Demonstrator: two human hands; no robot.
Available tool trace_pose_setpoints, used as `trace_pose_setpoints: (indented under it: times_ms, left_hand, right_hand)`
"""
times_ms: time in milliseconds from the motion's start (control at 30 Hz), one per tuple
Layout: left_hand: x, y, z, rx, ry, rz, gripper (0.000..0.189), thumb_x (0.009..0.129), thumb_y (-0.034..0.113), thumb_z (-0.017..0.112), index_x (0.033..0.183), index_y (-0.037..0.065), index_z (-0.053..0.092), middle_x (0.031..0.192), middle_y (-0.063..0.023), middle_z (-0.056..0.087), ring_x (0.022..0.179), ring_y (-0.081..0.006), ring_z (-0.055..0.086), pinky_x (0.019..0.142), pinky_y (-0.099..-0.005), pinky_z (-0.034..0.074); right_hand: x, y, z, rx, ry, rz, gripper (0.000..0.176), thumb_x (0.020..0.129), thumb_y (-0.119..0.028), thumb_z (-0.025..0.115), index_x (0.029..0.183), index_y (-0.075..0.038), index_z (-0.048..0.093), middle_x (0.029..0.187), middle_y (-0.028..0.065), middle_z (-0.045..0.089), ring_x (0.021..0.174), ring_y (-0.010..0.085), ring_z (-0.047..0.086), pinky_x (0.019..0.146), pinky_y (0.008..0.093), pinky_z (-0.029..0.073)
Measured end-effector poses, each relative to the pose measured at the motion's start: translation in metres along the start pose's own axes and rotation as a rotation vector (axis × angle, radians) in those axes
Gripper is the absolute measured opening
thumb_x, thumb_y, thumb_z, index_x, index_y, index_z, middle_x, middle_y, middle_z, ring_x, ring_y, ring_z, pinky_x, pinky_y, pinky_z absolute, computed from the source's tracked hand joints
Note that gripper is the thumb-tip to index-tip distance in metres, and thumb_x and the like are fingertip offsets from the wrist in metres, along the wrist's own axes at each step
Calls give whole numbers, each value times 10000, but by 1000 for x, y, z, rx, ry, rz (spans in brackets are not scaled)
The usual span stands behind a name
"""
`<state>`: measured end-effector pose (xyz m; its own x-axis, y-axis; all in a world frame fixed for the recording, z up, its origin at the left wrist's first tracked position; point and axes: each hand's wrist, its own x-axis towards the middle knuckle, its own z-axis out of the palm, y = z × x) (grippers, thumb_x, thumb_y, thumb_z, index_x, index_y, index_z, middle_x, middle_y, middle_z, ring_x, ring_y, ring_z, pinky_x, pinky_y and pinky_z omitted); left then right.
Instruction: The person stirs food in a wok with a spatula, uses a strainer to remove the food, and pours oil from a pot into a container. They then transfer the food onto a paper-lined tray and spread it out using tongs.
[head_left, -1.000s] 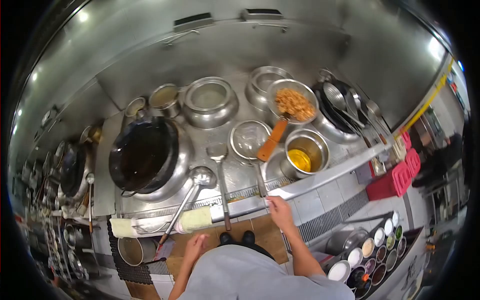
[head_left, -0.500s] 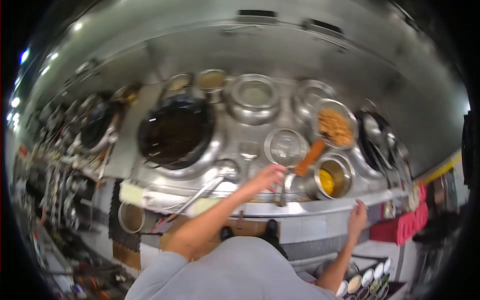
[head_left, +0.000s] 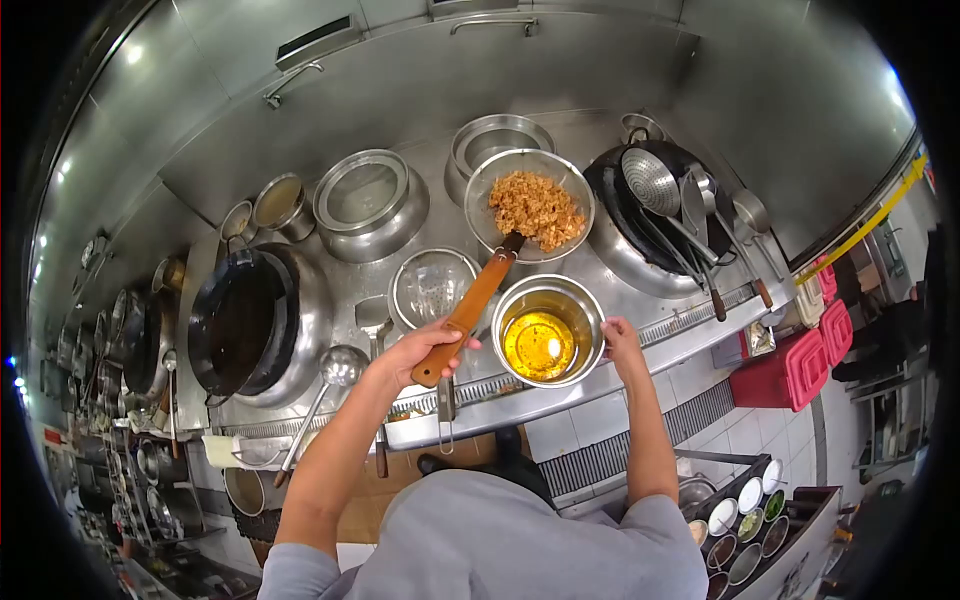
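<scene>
My left hand (head_left: 422, 352) is closed around the wooden handle of a strainer (head_left: 480, 296). Browned, crumbly fried pieces (head_left: 537, 208) fill the strainer's bowl, which sits over the stove top. At the near counter edge stands a steel pot (head_left: 507, 291) with yellow oil (head_left: 540, 345) in it. My right hand (head_left: 620, 340) has its fingers closed on the pot's right rim. Just left of the strainer handle, a round mesh sieve (head_left: 432, 285) lies on the counter, partly behind the handle.
A dark wok (head_left: 235, 325) is on the left burner. Another wok at right holds a perforated skimmer (head_left: 650, 182) and ladles. Lidded steel pots (head_left: 362, 192) stand behind. A ladle (head_left: 343, 366) and spatula (head_left: 373, 312) lie near the front edge. Red bins (head_left: 780, 373) stand at right.
My view has turned rightward and steadied. My left hand, apart with fingers spread before, now grips the strainer handle. My right hand has moved from below the counter edge onto the pot's rim.
</scene>
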<state>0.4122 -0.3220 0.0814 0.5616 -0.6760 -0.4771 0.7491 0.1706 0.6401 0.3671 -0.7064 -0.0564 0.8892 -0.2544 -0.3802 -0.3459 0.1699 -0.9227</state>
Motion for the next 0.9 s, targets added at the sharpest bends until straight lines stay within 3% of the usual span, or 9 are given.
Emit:
trace_pose_setpoints:
  times_ms: [67, 167, 200, 367, 433, 567, 733, 767, 900]
  left_hand:
    - [1, -7, 14, -56, 8, 46, 479, 884, 83, 513, 1306, 70, 287, 996, -145, 556, 598, -137, 512, 445, -248, 455]
    - [-4, -10, 40, -103, 42, 127, 510, 860, 48, 534, 1295, 56, 267, 899, -111, 510, 548, -121, 453, 424, -239, 415]
    - [-6, -9, 45, -100, 51, 139, 514, 853, 43, 538, 1293, 57, 272, 905, -114, 513, 553, -122, 457, 426, -239, 417]
    - [-34, 4, 58, -106, 94, 238, 553, 834, 26, 543, 1315, 78, 275, 903, -118, 519, 535, -123, 462, 404, -238, 407]
    - [-54, 14, 64, -103, 150, 279, 551, 832, 30, 542, 1316, 84, 285, 896, -118, 521, 513, -126, 468, 388, -239, 400]
    - [-90, 26, 51, -28, 213, 403, 565, 831, 30, 529, 1331, 86, 273, 877, -115, 517, 487, -136, 478, 384, -251, 404]
    - [-129, 18, 24, 41, 351, 426, 541, 838, 28, 508, 1321, 89, 271, 873, -102, 507, 511, -148, 489, 405, -280, 438]
    - [-134, 13, 17, 58, 371, 410, 519, 847, 26, 501, 1310, 96, 276, 881, -98, 505, 529, -148, 495, 416, -285, 451]
    - [-145, -10, -3, 9, 412, 397, 506, 847, 27, 496, 1299, 95, 278, 886, -97, 506, 533, -148, 496, 426, -294, 461]
  right_hand:
    - [1, -20, 10, 57, -10, 27, 98, 847, -113, 607, 836, -128, 511, 658, -33, 463, 479, 63, 403, 403, 224, 336]
    - [26, -8, 6, -145, -64, -47, 185, 784, -51, 629, 758, -130, 464, 631, -41, 435, 480, 59, 383, 392, 232, 306]
    - [33, -5, 10, -143, -33, -60, 224, 726, 5, 612, 706, -124, 430, 611, -48, 409, 483, 56, 372, 383, 235, 303]
    - [28, -33, 33, -163, -118, -140, 215, 705, 26, 579, 685, -111, 414, 601, -48, 405, 497, 52, 378, 383, 236, 312]
    - [37, -32, 31, -334, -95, -226, 222, 694, 25, 586, 683, -108, 408, 599, -39, 413, 491, 61, 381, 374, 240, 313]
    - [25, -89, 35, -429, -71, -291, 216, 661, -11, 605, 662, -88, 403, 563, -11, 422, 422, 91, 420, 328, 263, 366]
    - [33, -166, 31, -723, 4, -372, 191, 666, -16, 596, 689, -79, 417, 580, 10, 443, 425, 113, 449, 324, 284, 404]
    - [35, -183, 32, -768, 34, -447, 183, 651, -40, 623, 713, -39, 451, 572, 56, 478, 418, 155, 501, 341, 310, 434]
    - [38, -247, 43, -1064, 174, -609, 346, 663, 21, 564, 1006, -16, 560, 690, 124, 596, 559, 240, 621, 386, 341, 472]
